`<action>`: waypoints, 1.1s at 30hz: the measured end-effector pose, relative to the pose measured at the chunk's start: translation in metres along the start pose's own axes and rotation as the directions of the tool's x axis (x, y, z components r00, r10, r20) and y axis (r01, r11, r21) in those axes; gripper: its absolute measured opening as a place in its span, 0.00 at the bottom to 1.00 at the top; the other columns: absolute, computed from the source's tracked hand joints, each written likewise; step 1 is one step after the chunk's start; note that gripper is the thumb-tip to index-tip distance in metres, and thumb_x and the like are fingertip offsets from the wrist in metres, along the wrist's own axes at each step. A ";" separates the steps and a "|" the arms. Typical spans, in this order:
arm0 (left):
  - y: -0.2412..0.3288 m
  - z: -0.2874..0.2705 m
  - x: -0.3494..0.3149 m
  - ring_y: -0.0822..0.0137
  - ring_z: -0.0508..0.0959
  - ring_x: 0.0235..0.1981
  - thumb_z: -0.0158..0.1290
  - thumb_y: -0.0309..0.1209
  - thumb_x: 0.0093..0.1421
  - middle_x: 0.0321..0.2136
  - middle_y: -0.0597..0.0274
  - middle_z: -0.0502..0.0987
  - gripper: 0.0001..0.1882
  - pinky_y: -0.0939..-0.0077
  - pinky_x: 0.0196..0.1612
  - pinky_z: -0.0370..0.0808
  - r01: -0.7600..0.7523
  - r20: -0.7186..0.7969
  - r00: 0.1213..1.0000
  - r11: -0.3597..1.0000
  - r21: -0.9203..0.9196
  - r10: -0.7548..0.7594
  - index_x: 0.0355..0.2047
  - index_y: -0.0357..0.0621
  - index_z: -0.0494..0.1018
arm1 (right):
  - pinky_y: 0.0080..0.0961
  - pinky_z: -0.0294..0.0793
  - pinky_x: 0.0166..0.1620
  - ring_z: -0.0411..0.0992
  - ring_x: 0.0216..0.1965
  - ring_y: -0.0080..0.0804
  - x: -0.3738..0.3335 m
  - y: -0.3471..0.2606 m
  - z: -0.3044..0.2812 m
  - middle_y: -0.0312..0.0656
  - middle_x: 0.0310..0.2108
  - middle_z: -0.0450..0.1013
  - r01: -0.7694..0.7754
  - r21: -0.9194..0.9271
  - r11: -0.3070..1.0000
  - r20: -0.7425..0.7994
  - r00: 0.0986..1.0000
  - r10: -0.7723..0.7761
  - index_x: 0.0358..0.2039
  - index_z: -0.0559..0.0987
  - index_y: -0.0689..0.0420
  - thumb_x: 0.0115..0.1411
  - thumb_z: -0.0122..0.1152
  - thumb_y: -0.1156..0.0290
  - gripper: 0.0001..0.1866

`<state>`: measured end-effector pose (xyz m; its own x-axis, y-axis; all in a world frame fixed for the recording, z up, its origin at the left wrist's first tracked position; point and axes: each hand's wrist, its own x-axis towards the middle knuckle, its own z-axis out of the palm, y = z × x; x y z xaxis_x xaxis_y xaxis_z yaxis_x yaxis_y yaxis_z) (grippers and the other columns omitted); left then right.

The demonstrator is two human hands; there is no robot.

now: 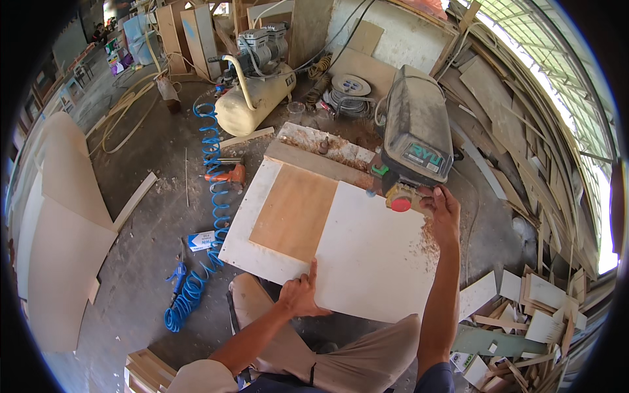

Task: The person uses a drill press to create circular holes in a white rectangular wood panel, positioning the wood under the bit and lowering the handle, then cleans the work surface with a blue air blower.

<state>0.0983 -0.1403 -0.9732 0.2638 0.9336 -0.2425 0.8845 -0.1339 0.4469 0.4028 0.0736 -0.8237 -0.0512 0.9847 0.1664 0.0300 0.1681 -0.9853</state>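
Observation:
A brown plywood rectangle (292, 213) lies on a white board (377, 252) in front of me. My left hand (300, 296) rests at the plywood's near right corner, its index finger stretched along the edge and the thumb apart. Beyond the board stands a dusty machine (414, 124) that looks like a bench drill, with a long dark housing. A red button (400, 204) sits on its yellow switch box. My right hand (442, 211) is closed just right of that box; what its fingers grip is hidden. Wood shavings (429, 242) lie on the board's right side.
A cream air compressor (255, 101) stands at the back, near a cable reel (350, 86). Left of the board are a coiled blue hose (215, 164), an orange power tool (228, 175) and a blue air gun (177, 276). Wood offcuts (517, 327) pile up at the right.

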 end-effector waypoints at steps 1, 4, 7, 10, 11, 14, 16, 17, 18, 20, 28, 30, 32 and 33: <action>-0.003 0.003 -0.001 0.49 0.84 0.29 0.64 0.75 0.34 0.33 0.42 0.80 0.84 0.60 0.34 0.82 -0.026 -0.049 0.998 1.000 0.011 0.026 0.70 0.21 0.35 | 0.23 0.75 0.45 0.74 0.35 0.23 0.000 0.000 0.002 0.46 0.44 0.80 0.002 0.007 1.000 0.001 1.000 -0.002 0.54 0.74 0.68 0.73 0.53 0.62 0.21; -0.005 0.000 -0.001 0.52 0.83 0.25 0.63 0.76 0.34 0.28 0.44 0.80 0.84 0.62 0.28 0.81 -0.040 -0.026 0.999 0.999 0.034 0.041 0.69 0.18 0.37 | 0.24 0.75 0.46 0.74 0.36 0.23 0.001 0.000 0.002 0.46 0.44 0.80 0.026 0.013 1.000 0.022 0.999 -0.027 0.54 0.75 0.68 0.73 0.53 0.62 0.20; -0.010 0.011 0.000 0.54 0.82 0.21 0.63 0.77 0.34 0.23 0.45 0.79 0.84 0.64 0.24 0.80 -0.093 -0.079 0.992 0.995 0.048 0.096 0.69 0.17 0.39 | 0.25 0.75 0.46 0.74 0.36 0.23 -0.001 0.000 0.000 0.46 0.44 0.80 0.021 0.023 1.000 0.013 1.000 -0.021 0.53 0.75 0.67 0.73 0.52 0.62 0.20; -0.016 0.017 0.003 0.55 0.82 0.20 0.62 0.77 0.35 0.22 0.45 0.78 0.83 0.65 0.24 0.80 -0.101 -0.121 0.987 0.994 0.045 0.106 0.69 0.17 0.39 | 0.25 0.75 0.47 0.75 0.37 0.24 0.004 0.000 -0.001 0.46 0.45 0.80 0.042 0.029 0.999 0.053 0.998 -0.044 0.53 0.75 0.67 0.74 0.52 0.62 0.20; -0.018 0.019 0.000 0.54 0.82 0.21 0.62 0.77 0.35 0.22 0.45 0.78 0.83 0.65 0.24 0.80 -0.103 -0.104 0.989 0.993 0.061 0.109 0.69 0.17 0.39 | 0.25 0.75 0.47 0.75 0.37 0.24 0.002 0.001 -0.001 0.46 0.45 0.80 0.023 0.013 1.000 0.036 0.999 -0.024 0.53 0.75 0.67 0.74 0.52 0.62 0.20; -0.018 0.017 0.001 0.55 0.81 0.21 0.62 0.76 0.36 0.23 0.46 0.78 0.82 0.65 0.24 0.80 -0.110 -0.101 0.988 0.991 0.072 0.117 0.69 0.17 0.39 | 0.25 0.75 0.48 0.75 0.38 0.25 0.006 -0.005 -0.001 0.47 0.45 0.80 0.012 -0.023 1.000 0.021 1.000 -0.011 0.53 0.76 0.67 0.74 0.51 0.62 0.20; -0.018 0.015 0.002 0.56 0.81 0.20 0.63 0.74 0.37 0.22 0.47 0.78 0.80 0.66 0.24 0.79 -0.119 -0.120 0.985 0.992 0.043 0.123 0.69 0.17 0.41 | 0.25 0.75 0.48 0.76 0.38 0.25 0.006 -0.005 -0.002 0.47 0.45 0.80 0.031 -0.015 0.999 0.032 0.999 -0.030 0.53 0.76 0.67 0.74 0.51 0.62 0.20; -0.018 0.016 -0.001 0.56 0.81 0.20 0.63 0.74 0.37 0.22 0.47 0.78 0.80 0.65 0.24 0.80 -0.127 -0.115 0.985 0.991 0.043 0.131 0.69 0.17 0.41 | 0.25 0.75 0.48 0.76 0.38 0.26 0.004 -0.004 -0.003 0.47 0.45 0.80 0.023 -0.021 1.000 0.038 0.999 -0.022 0.53 0.76 0.67 0.74 0.51 0.62 0.20; -0.019 0.015 -0.003 0.56 0.81 0.20 0.63 0.74 0.38 0.22 0.47 0.78 0.80 0.65 0.24 0.80 -0.133 -0.116 0.984 0.990 0.049 0.137 0.69 0.17 0.41 | 0.26 0.76 0.48 0.76 0.39 0.26 0.005 -0.003 -0.003 0.47 0.45 0.80 0.021 -0.024 0.999 0.046 0.999 -0.020 0.53 0.76 0.67 0.74 0.50 0.62 0.20; -0.022 0.018 -0.003 0.55 0.81 0.20 0.61 0.76 0.38 0.22 0.46 0.78 0.81 0.65 0.24 0.79 -0.138 -0.120 0.983 0.989 0.046 0.143 0.69 0.17 0.40 | 0.26 0.76 0.48 0.76 0.39 0.27 0.005 -0.004 -0.003 0.47 0.45 0.80 0.023 -0.022 0.999 0.060 0.998 -0.022 0.53 0.76 0.67 0.74 0.50 0.62 0.20; -0.030 0.026 -0.003 0.55 0.81 0.18 0.59 0.78 0.39 0.18 0.46 0.77 0.81 0.65 0.22 0.78 -0.196 -0.186 0.963 0.980 0.010 0.195 0.68 0.15 0.43 | 0.27 0.77 0.49 0.78 0.41 0.28 0.001 -0.007 -0.001 0.47 0.46 0.80 0.028 -0.027 0.999 0.027 0.999 -0.028 0.52 0.77 0.67 0.74 0.50 0.63 0.19; -0.030 0.030 0.000 0.55 0.81 0.18 0.59 0.78 0.39 0.18 0.46 0.77 0.80 0.64 0.22 0.79 -0.196 -0.178 0.965 0.980 0.006 0.194 0.68 0.15 0.44 | 0.28 0.77 0.50 0.78 0.42 0.28 0.003 -0.006 -0.001 0.47 0.45 0.80 0.031 0.003 1.000 0.038 0.999 -0.031 0.52 0.77 0.67 0.74 0.51 0.63 0.19; -0.032 0.028 0.003 0.55 0.81 0.17 0.59 0.78 0.39 0.18 0.46 0.77 0.80 0.63 0.22 0.79 -0.214 -0.192 0.959 0.977 0.003 0.210 0.68 0.15 0.44 | 0.28 0.77 0.50 0.78 0.42 0.28 0.007 -0.004 -0.003 0.46 0.44 0.80 0.040 0.012 0.999 0.040 0.998 -0.040 0.52 0.77 0.67 0.74 0.51 0.63 0.19; -0.031 0.028 0.003 0.55 0.81 0.17 0.60 0.78 0.38 0.18 0.46 0.77 0.80 0.62 0.22 0.79 -0.225 -0.207 0.953 0.974 -0.004 0.219 0.68 0.15 0.45 | 0.28 0.77 0.50 0.79 0.42 0.29 0.009 -0.002 -0.004 0.45 0.44 0.80 0.041 0.004 0.999 0.042 0.998 -0.041 0.52 0.77 0.67 0.74 0.51 0.63 0.19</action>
<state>0.0823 -0.1422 -1.0118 0.3654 0.9297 0.0451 0.8011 -0.3388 0.4934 0.4060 0.0823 -0.8202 -0.0938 0.9743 0.2046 0.0238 0.2076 -0.9779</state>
